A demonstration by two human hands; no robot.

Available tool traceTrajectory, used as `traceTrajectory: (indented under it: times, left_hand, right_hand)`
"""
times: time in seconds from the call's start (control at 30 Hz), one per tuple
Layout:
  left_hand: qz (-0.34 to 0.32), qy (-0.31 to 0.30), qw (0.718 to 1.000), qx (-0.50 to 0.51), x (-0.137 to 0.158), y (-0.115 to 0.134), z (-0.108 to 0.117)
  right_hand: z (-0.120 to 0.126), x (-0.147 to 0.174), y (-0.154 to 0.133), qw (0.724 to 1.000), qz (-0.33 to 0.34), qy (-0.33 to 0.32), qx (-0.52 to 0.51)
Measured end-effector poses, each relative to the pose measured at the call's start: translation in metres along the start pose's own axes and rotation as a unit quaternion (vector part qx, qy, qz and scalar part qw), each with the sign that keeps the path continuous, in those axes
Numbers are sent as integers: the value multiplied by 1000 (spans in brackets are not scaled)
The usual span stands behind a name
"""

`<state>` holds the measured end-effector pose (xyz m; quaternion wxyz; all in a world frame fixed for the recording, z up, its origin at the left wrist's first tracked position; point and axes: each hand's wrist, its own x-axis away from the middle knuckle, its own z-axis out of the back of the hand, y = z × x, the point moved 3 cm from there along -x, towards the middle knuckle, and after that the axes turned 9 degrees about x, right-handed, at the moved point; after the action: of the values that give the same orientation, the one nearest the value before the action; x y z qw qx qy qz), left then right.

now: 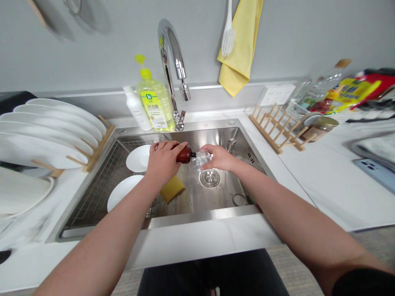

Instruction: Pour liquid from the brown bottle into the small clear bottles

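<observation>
My left hand (163, 160) is wrapped round a reddish-brown bottle (184, 154) tipped on its side, its short black neck pointing right. In my right hand (218, 157) is a small clear cup (200, 159), held by its side with the fingers closed round it. The bottle's neck meets the cup at its left side; whether they touch, I cannot tell. Both hands are over the steel sink (197, 201). Below them are the drain (210, 177) and a yellow sponge (173, 189). Part of the bottle is hidden under my left fingers.
Two white bowls (139, 158) sit on a wire rack (92, 205) in the sink's left side. Behind stand the faucet (169, 61) and a dish soap bottle (154, 102). Plates (46, 131) fill a wooden rack at left; another wooden rack (279, 127) and a phone (375, 172) are at right.
</observation>
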<state>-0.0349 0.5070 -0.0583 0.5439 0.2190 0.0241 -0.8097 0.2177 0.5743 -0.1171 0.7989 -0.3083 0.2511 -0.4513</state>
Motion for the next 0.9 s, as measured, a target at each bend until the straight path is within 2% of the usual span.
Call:
traceTrajectory:
  times: [0.9]
  left_hand:
    - [2, -1, 1000, 5, 1, 1, 1]
  right_hand:
    - [1, 1, 0, 1000, 5, 0, 11]
